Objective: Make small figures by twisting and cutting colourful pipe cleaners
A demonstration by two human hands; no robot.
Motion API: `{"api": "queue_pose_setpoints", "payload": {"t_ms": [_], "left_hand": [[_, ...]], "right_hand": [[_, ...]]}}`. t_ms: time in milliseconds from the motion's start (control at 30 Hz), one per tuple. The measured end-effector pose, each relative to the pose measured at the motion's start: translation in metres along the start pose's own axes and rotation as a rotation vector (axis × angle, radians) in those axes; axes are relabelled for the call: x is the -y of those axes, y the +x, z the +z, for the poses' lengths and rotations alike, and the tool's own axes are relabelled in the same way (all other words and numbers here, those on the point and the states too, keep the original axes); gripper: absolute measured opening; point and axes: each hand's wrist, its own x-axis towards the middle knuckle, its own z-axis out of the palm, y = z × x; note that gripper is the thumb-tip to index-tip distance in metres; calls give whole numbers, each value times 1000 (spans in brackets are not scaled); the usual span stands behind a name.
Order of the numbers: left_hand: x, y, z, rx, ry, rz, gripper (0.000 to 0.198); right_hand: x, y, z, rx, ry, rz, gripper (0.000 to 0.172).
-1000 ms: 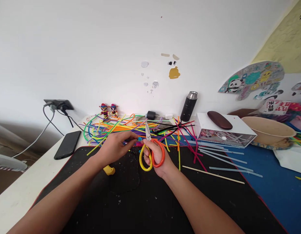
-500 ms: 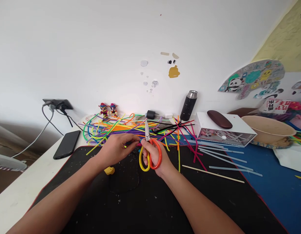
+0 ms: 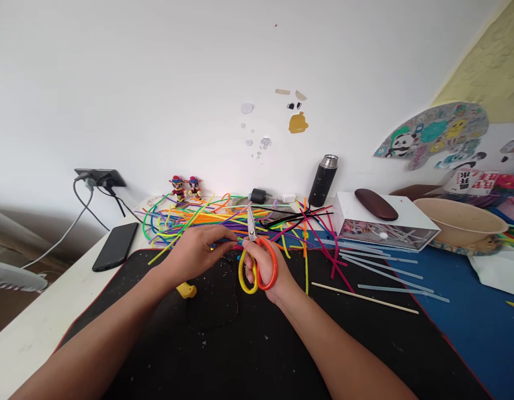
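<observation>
Orange loop (image 3: 275,268) shifted leftward | blades (image 3: 251,224) silver | right hand (image 3: 266,265) gripping scissors (image 3: 252,234) | left hand (image 3: 197,250) unclear

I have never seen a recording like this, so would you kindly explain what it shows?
There is no machine: these are a person's bare hands, and every picture comes from a camera worn on the head. The right hand holds scissors, blades toward the wall. The left hand has its fingertips beside a blue bit, too small to make out. Below is a black mat; behind lie colourful strips, with a phone to the left.
</observation>
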Motion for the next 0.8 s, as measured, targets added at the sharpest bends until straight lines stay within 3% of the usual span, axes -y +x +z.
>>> {"api": "queue_pose_setpoints", "payload": {"t_ms": [267, 467, 633, 800], "left_hand": [[4, -1, 3, -16, 78, 89, 13], [6, -3, 1, -6, 10, -9, 15], [7, -2, -4, 11, -84, -134, 17], [7, 0, -3, 10, -114, -165, 19]], "right_hand": [[1, 0, 1, -23, 2, 7, 33], [3, -1, 2, -31, 7, 10, 44], [4, 0, 0, -45, 46, 14, 39], [1, 1, 0, -20, 43, 20, 40]]}}
